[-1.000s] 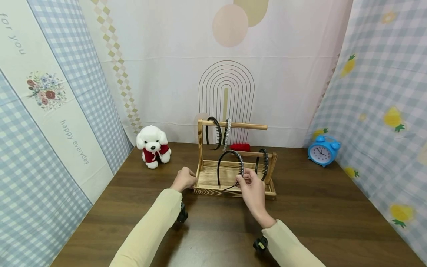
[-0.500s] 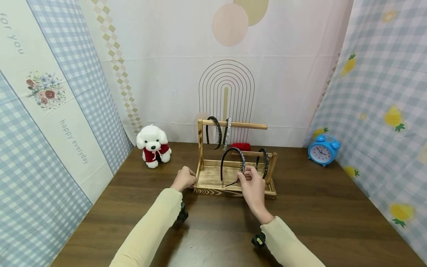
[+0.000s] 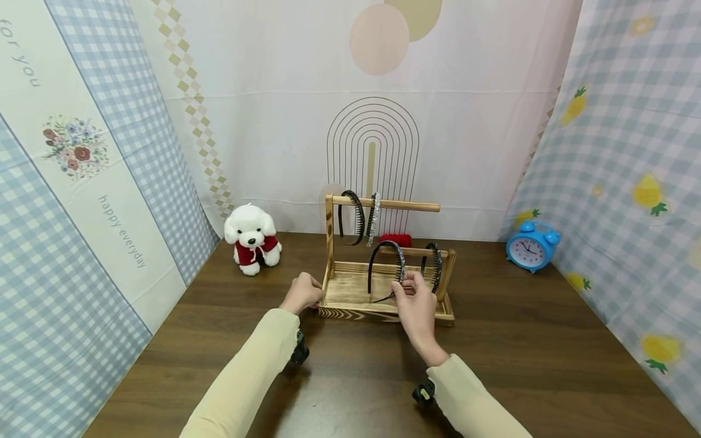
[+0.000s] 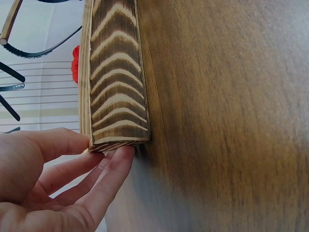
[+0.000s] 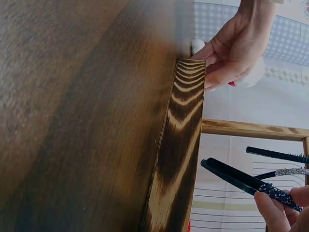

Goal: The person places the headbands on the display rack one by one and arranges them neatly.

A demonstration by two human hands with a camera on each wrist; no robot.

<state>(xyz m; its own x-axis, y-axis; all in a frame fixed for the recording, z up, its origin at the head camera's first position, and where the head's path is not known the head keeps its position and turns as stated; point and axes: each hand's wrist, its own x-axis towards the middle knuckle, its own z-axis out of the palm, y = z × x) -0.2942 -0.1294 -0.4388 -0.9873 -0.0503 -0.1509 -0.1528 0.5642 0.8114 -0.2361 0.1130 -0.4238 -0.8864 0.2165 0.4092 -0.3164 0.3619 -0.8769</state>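
Note:
A wooden headband stand (image 3: pixel 356 314) has a tray base and two bars. My left hand (image 3: pixel 303 293) grips its front left corner, thumb on the upper edge and fingers against the end in the left wrist view. Between thumb and fingers, my right hand (image 3: pixel 415 310) pinches a black headband with glittery stones (image 5: pixel 231 175), held upright by one side over the tray. Its arch overlaps the left end of the lower bar (image 3: pixel 418 252). Another dark toothed headband (image 3: pixel 437 267) hangs on that bar. From the upper bar (image 3: pixel 411 205) hang a black toothed headband (image 3: pixel 359 216) and a silver sparkly headband (image 3: pixel 375 216).
Behind the stand lies something red and fluffy (image 3: pixel 395 241). A white plush dog (image 3: pixel 249 240) in a red outfit sits at the back left of the brown table (image 3: pixel 350 389). On the far right stands a blue alarm clock (image 3: pixel 530 250). Patterned cloths enclose the back and sides.
The right hand has carried its headband slightly right and back, so the arch now overlaps the lower bar's left end. The left hand and the stand have stayed in place.

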